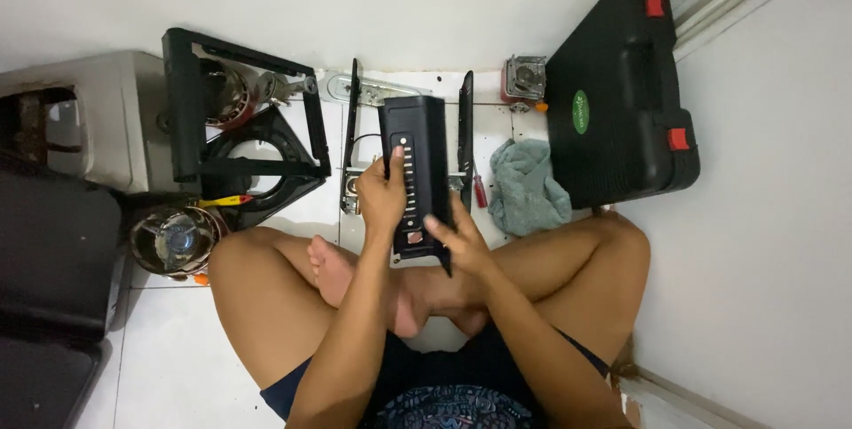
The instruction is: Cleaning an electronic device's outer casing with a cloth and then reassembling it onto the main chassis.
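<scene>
A big black carrying case (621, 96) lies at two o'clock. At centre, the long black housing panel (417, 176) is clasped by the left hand (382, 194), while the right hand (457, 243) pinches its lower end. A teal rag (528, 185) lies beside it.

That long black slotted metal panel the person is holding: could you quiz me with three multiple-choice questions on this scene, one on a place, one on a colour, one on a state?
1. Where does the crumpled grey-blue cloth lie?
A. on the floor beside the big black plastic carry case
B. on the person's lap
C. on top of the case

2. What colour are the case's latches?
A. yellow
B. red
C. white

3. How is the long black slotted metal panel held?
A. lying untouched on the tiles
B. by one hand only
C. by both the left hand and the right hand

Answers: 1 A, the cloth rests on tiles left of the case. 2 B, both latches show red. 3 C, each hand grips the panel.
</scene>
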